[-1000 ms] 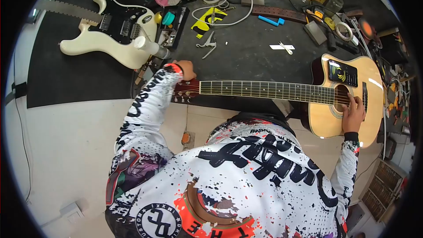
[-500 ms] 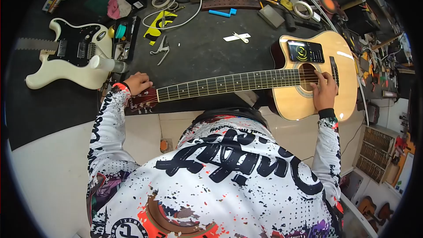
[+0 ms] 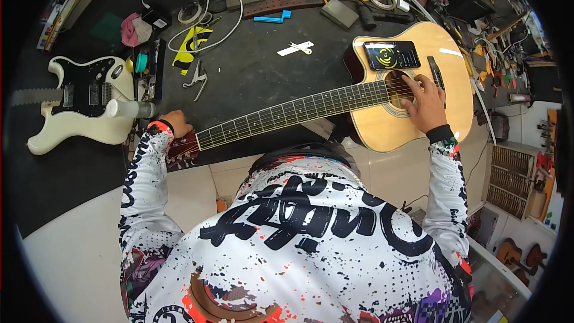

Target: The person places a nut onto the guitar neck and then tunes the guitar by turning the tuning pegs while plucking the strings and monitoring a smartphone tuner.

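Observation:
An acoustic guitar (image 3: 376, 128) with a pale wooden body lies across the bench, its neck pointing left. At its dark red headstock (image 3: 182, 148), my left hand (image 3: 177, 123) has its fingers curled by the tuning pegs; what they grip is hidden. Over the soundhole (image 3: 396, 88), my right hand (image 3: 426, 104) rests at the strings with its fingers apart, holding nothing. A phone (image 3: 391, 55) showing a yellow-green circular display lies on the upper body of the guitar. The bridge (image 3: 435, 73) is just right of my right hand.
A white electric guitar body (image 3: 89, 121) lies at the left beside a white bottle (image 3: 122, 109). Behind the neck are a capo (image 3: 197, 80), a white cable (image 3: 242, 9), a blue string winder (image 3: 269, 19) and white strips (image 3: 296, 48). Tools crowd the right side.
The view has shifted, so the bench things appear further left. My left hand's fingers look more tightly curled at the headstock. My right hand stays over the soundhole.

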